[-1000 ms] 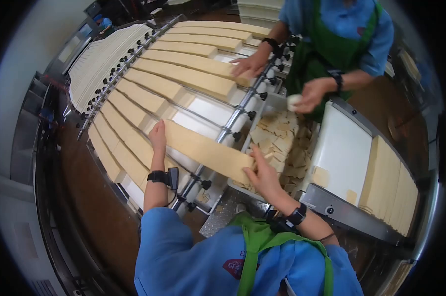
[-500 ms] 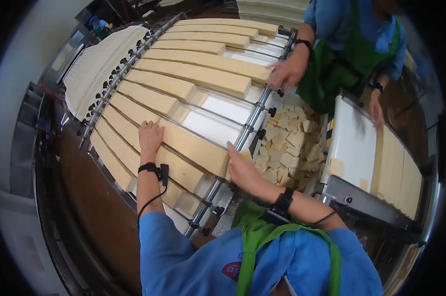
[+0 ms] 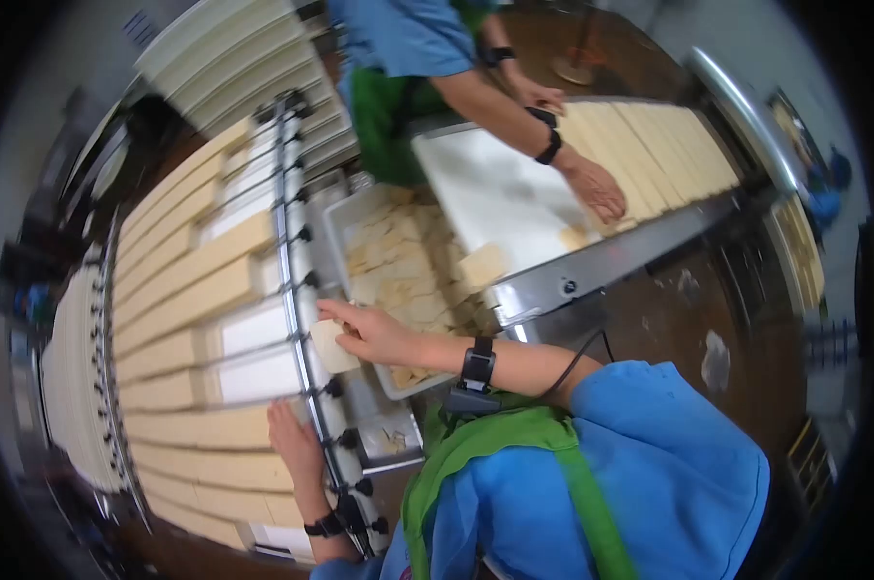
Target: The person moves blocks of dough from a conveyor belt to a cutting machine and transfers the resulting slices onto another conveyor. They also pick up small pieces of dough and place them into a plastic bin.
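Observation:
Pale yellow stacked strips [image 3: 195, 426] lie in lanes between thin metal rods on the white conveyor [image 3: 253, 371]. My left hand [image 3: 296, 447] rests at the end of one strip, beside the metal rail [image 3: 297, 338], with its fingers stretched out. Past the rail, my right hand [image 3: 374, 334] holds a small pale sheet piece [image 3: 332, 346] between thumb and fingers. Below and beyond that hand is a white bin [image 3: 334, 230] with many cut pieces [image 3: 398, 261].
A co-worker's hand [image 3: 596, 188] touches strips at the near edge of a second conveyor [image 3: 500, 193]; the co-worker's other hand [image 3: 538, 95] is behind it. Loose pieces [image 3: 483, 266] lie at that conveyor's corner. Black knobs [image 3: 333, 388] stick out along the rail.
The view has swung to the right. My right hand has moved off the strip's end and out over the bin side with a piece. My left hand has slid toward the rail.

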{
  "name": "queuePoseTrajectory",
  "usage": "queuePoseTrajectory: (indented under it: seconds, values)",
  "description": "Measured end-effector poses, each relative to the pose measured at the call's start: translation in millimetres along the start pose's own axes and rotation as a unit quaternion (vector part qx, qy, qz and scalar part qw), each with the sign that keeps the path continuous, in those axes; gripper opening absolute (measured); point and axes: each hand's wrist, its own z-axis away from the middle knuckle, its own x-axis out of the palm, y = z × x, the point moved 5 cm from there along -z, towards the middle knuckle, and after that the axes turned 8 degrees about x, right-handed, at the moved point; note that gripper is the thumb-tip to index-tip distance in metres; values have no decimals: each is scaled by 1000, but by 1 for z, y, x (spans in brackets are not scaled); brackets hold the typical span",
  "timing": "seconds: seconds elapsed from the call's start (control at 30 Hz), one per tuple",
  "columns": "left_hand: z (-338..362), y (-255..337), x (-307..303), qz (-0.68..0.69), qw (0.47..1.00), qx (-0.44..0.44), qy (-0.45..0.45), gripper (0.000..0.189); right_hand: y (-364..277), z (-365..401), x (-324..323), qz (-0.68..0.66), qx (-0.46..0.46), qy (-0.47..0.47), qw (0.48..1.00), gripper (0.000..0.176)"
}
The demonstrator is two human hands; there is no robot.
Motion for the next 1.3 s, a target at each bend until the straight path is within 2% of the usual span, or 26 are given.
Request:
queuePoseTrajectory:
  seconds: [0.1,0.13,0.2,0.23,0.27,0.3,0.33,0.4,0.43,0.5,0.6,0.7,0.77,0.83,0.9,0.97,1.07,1.13,1.3]
  values:
    - [1,-9,4,-18,999,1,-32,60,34,15,-72,197,-138,148,959,54]
    - [-1,-15,4,-5,999,7,-41,60,27,36,-106,203,-93,152,963,50]
    - [-19,-6,-2,28,999,2,-35,58,45,72,-168,227,-30,224,947,43]
    - [-27,6,-11,51,998,-10,-19,57,55,96,-200,124,43,243,961,36]
    - [-36,17,-14,74,997,-23,-3,55,66,121,-232,132,25,288,948,32]
    - [-49,29,-12,87,996,3,0,53,72,148,-261,138,33,337,931,30]
    - [-63,44,-10,98,995,26,4,51,81,176,-291,166,61,424,888,29]
    - [-97,98,-15,130,989,67,14,45,101,224,-345,171,119,509,835,36]
    - [-114,112,0,163,985,60,0,44,109,242,-362,200,153,533,808,39]
    - [-153,187,-1,204,963,176,13,41,123,264,-392,257,216,573,747,45]
    - [-198,290,18,254,924,287,19,40,162,263,-419,303,252,543,741,49]
    - [-239,405,31,340,851,399,35,40,159,247,-425,252,268,552,748,48]
    - [-270,472,47,380,822,424,16,41,155,240,-425,255,278,545,749,42]
    - [-314,523,86,362,822,437,37,41,149,238,-422,247,285,548,747,40]
    - [-363,563,121,343,848,404,-11,45,149,236,-420,238,295,522,765,40]
    - [-410,588,158,261,869,416,58,45,147,235,-421,231,303,500,778,39]
    - [-460,605,187,177,928,326,-40,43,140,236,-421,240,300,485,785,39]
    - [-489,606,220,135,938,313,-59,44,138,236,-419,265,275,486,786,40]
    - [-490,610,198,99,949,274,-123,52,147,235,-423,279,289,473,784,41]
